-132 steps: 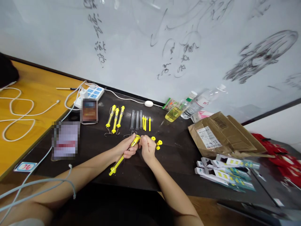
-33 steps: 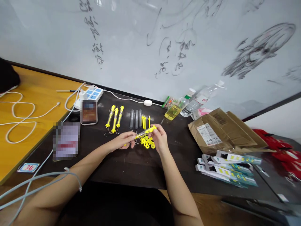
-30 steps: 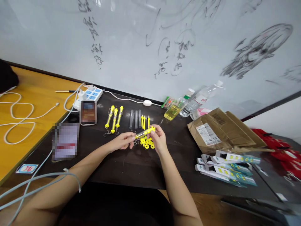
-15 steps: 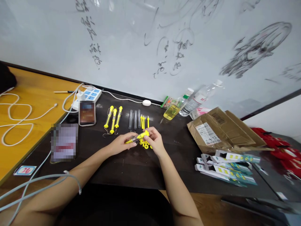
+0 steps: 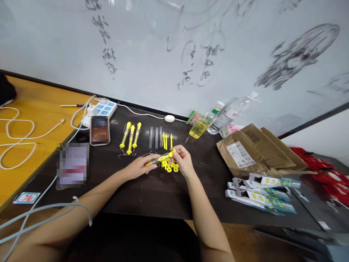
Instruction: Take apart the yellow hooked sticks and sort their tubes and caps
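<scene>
A clear tube spring scale (image 5: pixel 164 157) with yellow parts is held at a slant between my two hands. My left hand (image 5: pixel 137 168) closes round its lower left part, and the fingers of my right hand (image 5: pixel 183 161) pinch the yellow upper right end. Small yellow ring-shaped parts (image 5: pixel 169 169) lie in a heap just beneath it. Beyond my hands stand out three clear tubes (image 5: pixel 156 138) lying side by side, with three thin yellow rods (image 5: pixel 165 141) to their right. Farther left lie three yellow spring scales (image 5: pixel 131 139) with metal hooks.
Left are a power strip (image 5: pixel 102 109), a phone (image 5: pixel 100 131), a blurred-out flat device (image 5: pixel 73 165) and pale cables (image 5: pixel 49 207). Right are bottles (image 5: pixel 200 128), a cardboard package (image 5: pixel 259 149) and flattened small boxes (image 5: pixel 261 196). A whiteboard (image 5: pixel 149 65) rises behind the dark table (image 5: pixel 152 200).
My right hand has shifted slightly right with the yellow end, and more of the yellow part shows between my hands. The left hand keeps its hold. The view has moved a little.
</scene>
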Action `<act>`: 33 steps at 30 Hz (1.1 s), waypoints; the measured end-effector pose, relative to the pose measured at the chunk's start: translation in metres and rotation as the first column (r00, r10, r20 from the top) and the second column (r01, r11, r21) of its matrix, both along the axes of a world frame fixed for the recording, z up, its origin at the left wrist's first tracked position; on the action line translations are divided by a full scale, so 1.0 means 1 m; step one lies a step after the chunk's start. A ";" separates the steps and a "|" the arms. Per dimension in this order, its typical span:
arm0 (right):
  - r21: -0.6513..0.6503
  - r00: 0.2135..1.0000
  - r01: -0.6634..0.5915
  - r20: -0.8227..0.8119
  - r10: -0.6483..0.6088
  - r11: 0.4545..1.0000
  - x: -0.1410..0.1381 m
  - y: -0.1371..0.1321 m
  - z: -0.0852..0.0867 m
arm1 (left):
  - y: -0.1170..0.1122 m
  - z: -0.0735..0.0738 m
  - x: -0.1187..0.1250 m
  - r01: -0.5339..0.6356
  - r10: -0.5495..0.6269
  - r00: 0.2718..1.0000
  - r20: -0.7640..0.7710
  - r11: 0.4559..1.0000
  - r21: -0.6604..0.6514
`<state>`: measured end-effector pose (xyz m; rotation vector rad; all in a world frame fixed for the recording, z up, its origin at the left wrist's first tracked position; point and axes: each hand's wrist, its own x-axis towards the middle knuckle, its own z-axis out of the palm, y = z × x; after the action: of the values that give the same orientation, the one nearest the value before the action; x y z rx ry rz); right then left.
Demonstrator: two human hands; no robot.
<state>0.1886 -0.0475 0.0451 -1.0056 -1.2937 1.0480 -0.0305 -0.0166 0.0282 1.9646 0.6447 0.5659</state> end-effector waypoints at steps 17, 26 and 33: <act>-0.125 0.973 -0.048 -0.228 0.018 0.991 -0.007 0.000 0.003 | -0.001 -0.001 0.000 -0.031 0.032 0.998 0.049 0.999 -0.040; -0.231 0.924 -0.238 -0.354 0.146 0.943 -0.029 -0.006 -0.006 | -0.004 0.012 0.002 -0.293 0.294 0.952 0.087 0.956 -0.022; -0.243 0.931 -0.263 -0.319 0.179 0.934 -0.040 -0.008 -0.013 | -0.005 0.013 0.004 -0.292 0.289 0.955 0.074 0.956 0.032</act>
<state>0.1490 -0.0557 0.0323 -0.8817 -1.0484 1.5311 -0.0268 -0.0212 0.0413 1.8928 0.8925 0.8290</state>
